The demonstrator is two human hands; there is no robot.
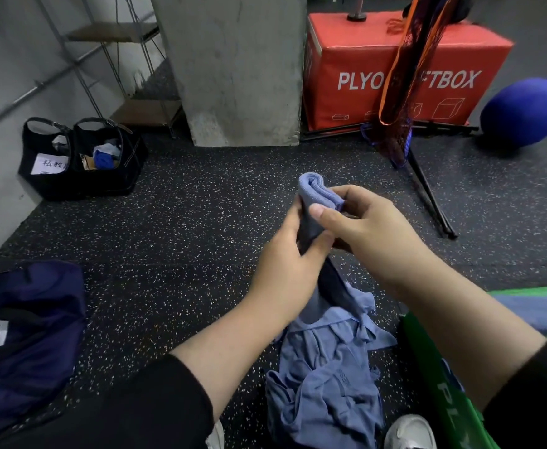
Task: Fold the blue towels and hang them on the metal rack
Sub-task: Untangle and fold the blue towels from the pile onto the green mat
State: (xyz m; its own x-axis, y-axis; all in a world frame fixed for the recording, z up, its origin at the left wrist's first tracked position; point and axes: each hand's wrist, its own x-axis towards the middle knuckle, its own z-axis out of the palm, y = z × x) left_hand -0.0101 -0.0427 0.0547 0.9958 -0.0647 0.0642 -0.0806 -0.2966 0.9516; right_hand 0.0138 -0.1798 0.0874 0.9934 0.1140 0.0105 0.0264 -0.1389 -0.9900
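Pinching the folded blue towel (319,197) between them, the left hand (285,270) and right hand (363,225) hold it upright, its long axis running 12 to 6, with the metal rack (116,69) at 10 o'clock, nearer the left hand.

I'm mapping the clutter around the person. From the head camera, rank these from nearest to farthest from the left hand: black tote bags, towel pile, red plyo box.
1. Towel pile: on the floor just below the left hand.
2. Red plyo box: ahead, to the right.
3. Black tote bags: far left, by the wall.
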